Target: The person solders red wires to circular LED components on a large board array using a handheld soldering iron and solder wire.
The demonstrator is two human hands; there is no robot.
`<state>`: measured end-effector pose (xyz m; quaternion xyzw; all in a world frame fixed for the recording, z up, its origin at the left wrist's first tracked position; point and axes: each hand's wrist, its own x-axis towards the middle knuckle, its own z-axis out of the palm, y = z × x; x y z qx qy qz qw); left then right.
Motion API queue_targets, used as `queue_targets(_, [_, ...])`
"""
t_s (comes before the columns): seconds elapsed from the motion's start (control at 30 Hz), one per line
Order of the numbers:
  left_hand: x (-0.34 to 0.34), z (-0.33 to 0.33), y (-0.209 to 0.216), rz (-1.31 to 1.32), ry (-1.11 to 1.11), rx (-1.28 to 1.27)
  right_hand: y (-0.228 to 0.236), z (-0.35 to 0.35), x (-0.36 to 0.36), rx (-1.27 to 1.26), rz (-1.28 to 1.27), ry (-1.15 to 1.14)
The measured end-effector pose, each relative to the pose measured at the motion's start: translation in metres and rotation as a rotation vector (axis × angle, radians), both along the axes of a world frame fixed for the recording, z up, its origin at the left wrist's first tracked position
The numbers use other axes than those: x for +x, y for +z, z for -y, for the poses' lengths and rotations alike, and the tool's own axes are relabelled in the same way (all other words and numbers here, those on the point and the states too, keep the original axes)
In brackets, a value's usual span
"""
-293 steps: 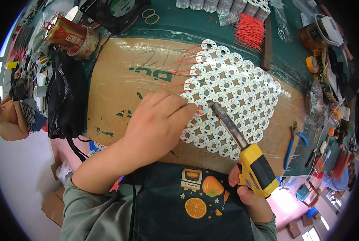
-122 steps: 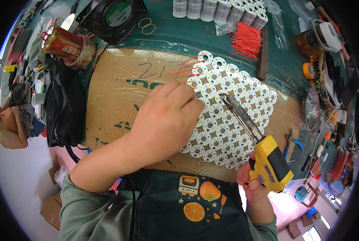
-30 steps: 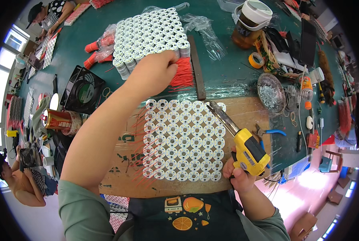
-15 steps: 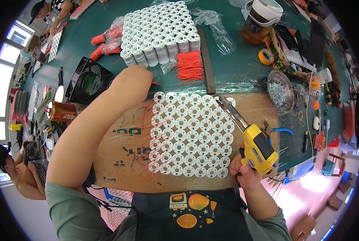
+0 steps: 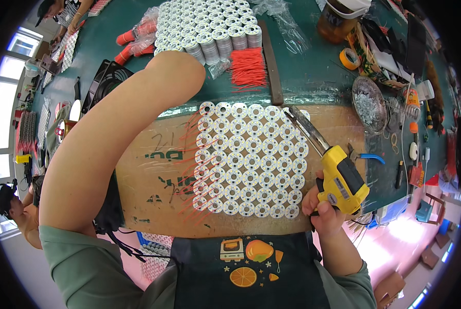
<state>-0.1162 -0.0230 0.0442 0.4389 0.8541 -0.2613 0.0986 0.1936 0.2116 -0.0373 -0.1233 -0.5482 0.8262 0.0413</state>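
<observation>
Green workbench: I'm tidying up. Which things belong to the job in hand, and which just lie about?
Likely the job's:
yellow soldering gun in the right hand
ring-shaped LED boards
cardboard sheet
red wires
stacked LED boards

Likely lying about:
orange tape roll
blue-handled pliers
black fan

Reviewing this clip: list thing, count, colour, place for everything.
Table: one, green, centre
Cardboard: one, brown, near side
LED boards: dozens, white, on cardboard
Board stacks: many, white, far side
Loose wires: many, red, before board stacks
Wire bundles: two, red, left of board stacks
Bar: one, dark, beside loose wires
Fan: one, black, left
Jar: one, amber, upper right
Tape roll: one, orange, near jar
Dish: one, silvery, right
Pliers: one, blue-handled, cardboard's right edge
Small items: many, mixed, right rim
People: at least two, dark headwear, left rim
Pistol-shaped tool: one, yellow-black, right hand
Apron: one, dark, lower centre
Left hand: one, bare, before board stacks
Right hand: one, bare, around tool
</observation>
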Motion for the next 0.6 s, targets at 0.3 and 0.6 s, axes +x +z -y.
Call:
queue_targets(0.3, [0.0, -0.003, -0.004, 0.021, 0.04, -0.025, -0.001, -0.001, 0.0, 0.006, -0.012, 0.007])
queue_targets(0.6, [0.022, 0.008, -0.011, -0.104, -0.018, 0.15, 0.0, 0.0, -0.002, 0.024, -0.024, -0.003])
